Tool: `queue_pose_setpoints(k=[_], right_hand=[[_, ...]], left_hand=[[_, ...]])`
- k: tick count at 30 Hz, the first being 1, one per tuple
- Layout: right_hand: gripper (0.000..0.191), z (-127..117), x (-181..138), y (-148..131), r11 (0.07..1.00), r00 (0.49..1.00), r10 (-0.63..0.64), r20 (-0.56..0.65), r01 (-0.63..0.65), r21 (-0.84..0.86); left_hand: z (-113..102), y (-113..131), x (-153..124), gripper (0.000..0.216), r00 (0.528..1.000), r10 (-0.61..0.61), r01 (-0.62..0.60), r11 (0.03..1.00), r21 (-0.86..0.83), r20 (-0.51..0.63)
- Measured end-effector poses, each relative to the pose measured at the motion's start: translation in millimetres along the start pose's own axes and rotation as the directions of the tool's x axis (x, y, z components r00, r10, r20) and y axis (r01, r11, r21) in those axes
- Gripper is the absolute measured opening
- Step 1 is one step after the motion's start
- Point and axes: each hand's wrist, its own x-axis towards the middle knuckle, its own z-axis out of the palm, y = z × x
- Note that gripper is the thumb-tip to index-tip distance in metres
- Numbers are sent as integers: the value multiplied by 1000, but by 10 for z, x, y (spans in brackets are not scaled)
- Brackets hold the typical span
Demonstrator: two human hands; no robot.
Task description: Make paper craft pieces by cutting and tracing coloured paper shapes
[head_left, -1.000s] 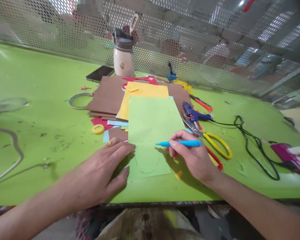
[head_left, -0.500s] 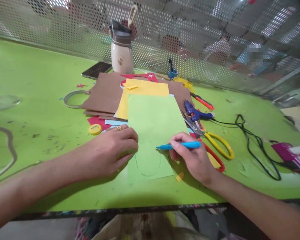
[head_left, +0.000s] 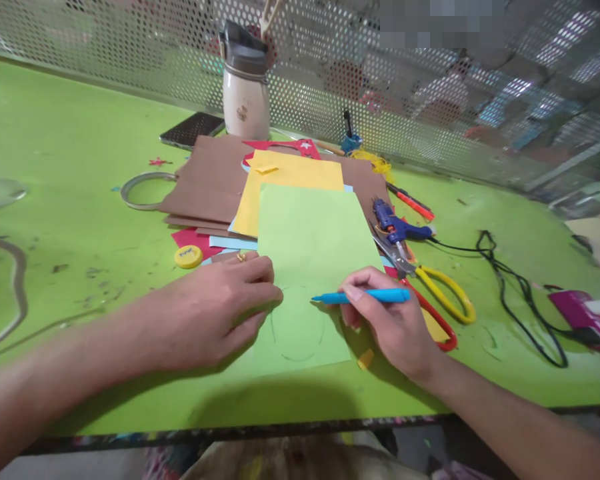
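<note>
A light green paper sheet (head_left: pixel 313 260) lies on the green table, with a faint curved pen outline near its lower edge. My left hand (head_left: pixel 215 310) wears a ring and rests on the sheet's left edge, its fingers curled and pressing the paper down. My right hand (head_left: pixel 387 320) grips a blue pen (head_left: pixel 363 295) held level, its tip pointing left just above the sheet's right part. Under the green sheet lie a yellow sheet (head_left: pixel 290 183) and brown card sheets (head_left: pixel 210 183).
Yellow-handled scissors (head_left: pixel 430 283), red-handled scissors and a blue glue gun (head_left: pixel 395 227) with a black cord (head_left: pixel 510 293) lie right of the paper. A bottle (head_left: pixel 245 87), a phone (head_left: pixel 193 129), a tape ring (head_left: pixel 140 190) and a yellow cap (head_left: pixel 189 256) sit behind and left. Perforated metal screen behind.
My left hand curled from flat and slid onto the sheet's left edge. The right hand with the pen stayed nearly in place. The view shifted slightly.
</note>
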Motion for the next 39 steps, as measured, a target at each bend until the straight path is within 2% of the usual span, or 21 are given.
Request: queue_pose_setpoints(k=[2,7,13,18,26,39], right_hand=[[15,-14,22,38,998,1000,-10,-5,10,64],[13,-30,28,90,991,1000,3,-17,-1,130],[9,-3,-10,-44,998,998,-54,15,54,-23],[13,44,-17,-160,991,998,-44,51,50,-122],[11,242,38,-149,997,1000,-11,4,11,-82],[9,254,-6,-95,997,999,26,37,-23,-70]], left_hand=[[-6,-12,0,21,999,4,-3,1000,-16,52],[-26,-57,35,20,987,-118,123,992,-36,107],[36,-84,9,28,994,-76,77,997,-21,76],[75,-105,-1,28,996,-66,67,998,-11,53],[2,-82,4,23,993,-78,82,996,-42,89],[-41,-103,2,17,989,-26,39,995,-89,142]])
